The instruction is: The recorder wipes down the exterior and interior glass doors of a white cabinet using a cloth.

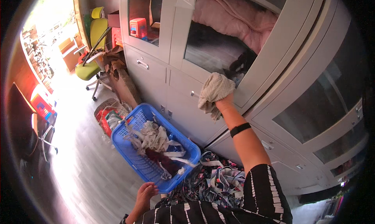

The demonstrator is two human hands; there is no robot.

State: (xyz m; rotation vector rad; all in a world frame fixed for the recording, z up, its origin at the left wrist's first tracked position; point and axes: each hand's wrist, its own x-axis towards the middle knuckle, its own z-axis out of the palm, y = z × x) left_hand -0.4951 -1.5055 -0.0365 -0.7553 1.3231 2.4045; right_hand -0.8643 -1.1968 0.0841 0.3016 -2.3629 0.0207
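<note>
My right hand (225,102) is largely covered by a bunched beige cloth (215,92), held against the front of the grey metal cabinet (183,90), just below a glass pane and beside a small handle. A black band circles that wrist. Low at the front, my left hand (147,191) is near the end of the blue plastic basket (131,162), with its fingers loosely bent and nothing seen in it. Crumpled pale fabric (153,137), a dark red cloth (164,161) and white strips lie in the basket. Whether the left fingertips touch the rim is unclear.
Fabric scraps (225,177) are heaped beside the basket. A smaller basket (102,109) with red and clear plastic stands behind it. Farther back are a green office chair (98,33) and brown material (117,62). Pink bedding (228,15) is behind the cabinet glass. Stacked plastic stools (42,102) are at left.
</note>
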